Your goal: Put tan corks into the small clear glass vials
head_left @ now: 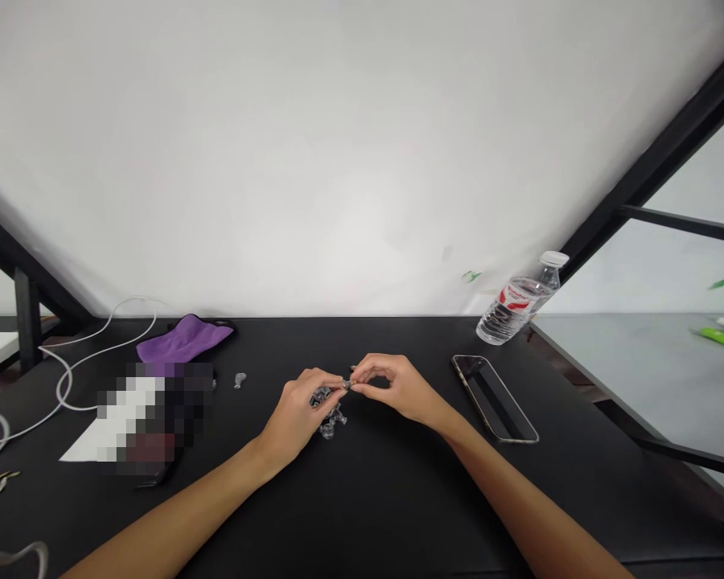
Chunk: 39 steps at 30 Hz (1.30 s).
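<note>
Both my hands meet over the middle of the black table (398, 498). My left hand (298, 414) is closed around a cluster of small clear and grey plastic parts (329, 410); some of them hang below its fingers. My right hand (392, 386) pinches one small part (348, 384) at its fingertips, touching the cluster held by the left. What the parts are is too small to tell.
A smartphone (495, 398) lies face up to the right. A water bottle (522, 301) lies tilted at the back right. At the left are a purple cloth (184, 338), white cables (66, 378), a blurred-out object (150, 418) and one small loose part (240, 379). A grey table (652, 370) adjoins on the right.
</note>
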Each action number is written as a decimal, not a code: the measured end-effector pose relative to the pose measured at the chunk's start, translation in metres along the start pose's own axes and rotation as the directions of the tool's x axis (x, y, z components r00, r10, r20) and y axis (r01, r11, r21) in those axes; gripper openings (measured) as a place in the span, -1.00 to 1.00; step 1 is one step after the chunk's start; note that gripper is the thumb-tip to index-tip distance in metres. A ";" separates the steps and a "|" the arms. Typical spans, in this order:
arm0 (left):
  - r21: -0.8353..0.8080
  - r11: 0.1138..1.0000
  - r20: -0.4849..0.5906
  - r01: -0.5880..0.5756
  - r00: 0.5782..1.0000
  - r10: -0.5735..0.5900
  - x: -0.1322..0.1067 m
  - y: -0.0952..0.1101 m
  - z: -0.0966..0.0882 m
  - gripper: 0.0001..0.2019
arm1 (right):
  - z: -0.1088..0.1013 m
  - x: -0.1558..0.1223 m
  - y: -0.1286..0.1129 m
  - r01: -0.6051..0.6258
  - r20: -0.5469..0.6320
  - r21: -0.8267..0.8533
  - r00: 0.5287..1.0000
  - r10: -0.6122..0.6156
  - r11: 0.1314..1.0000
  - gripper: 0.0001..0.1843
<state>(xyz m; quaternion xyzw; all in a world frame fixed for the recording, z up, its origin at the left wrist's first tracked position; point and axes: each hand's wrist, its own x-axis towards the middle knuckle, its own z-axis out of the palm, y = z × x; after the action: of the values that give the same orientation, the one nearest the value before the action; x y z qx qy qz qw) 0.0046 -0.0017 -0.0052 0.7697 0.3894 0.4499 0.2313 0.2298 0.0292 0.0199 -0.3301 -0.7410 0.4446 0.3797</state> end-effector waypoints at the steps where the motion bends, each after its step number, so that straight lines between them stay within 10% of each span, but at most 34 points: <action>1: 0.009 1.000 0.021 0.003 1.000 -0.003 0.000 0.000 0.000 -0.89 | -0.002 0.000 0.000 0.015 0.013 -0.051 1.000 -0.014 0.999 -0.78; 12: 0.195 0.980 0.084 -0.035 0.996 0.019 0.002 0.002 -0.003 -0.86 | -0.023 -0.002 0.014 0.067 0.090 -0.422 0.995 -0.031 0.904 -0.92; 29: 0.219 0.976 0.107 -0.008 0.994 -0.016 0.003 0.003 -0.003 -0.89 | -0.029 -0.002 0.021 0.001 0.035 -0.524 0.999 0.020 0.852 -0.97; 39: 0.223 0.975 0.112 -0.019 0.994 -0.006 0.002 0.003 -0.003 -0.90 | -0.067 -0.003 0.019 -0.101 -0.077 -0.523 0.994 0.072 0.846 -0.86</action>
<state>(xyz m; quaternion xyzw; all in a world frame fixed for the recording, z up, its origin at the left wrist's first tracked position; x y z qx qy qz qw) 0.0038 -0.0019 0.0000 0.8160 0.4217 0.3601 0.1630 0.2913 0.0610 0.0228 -0.4665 -0.8081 0.2324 0.2745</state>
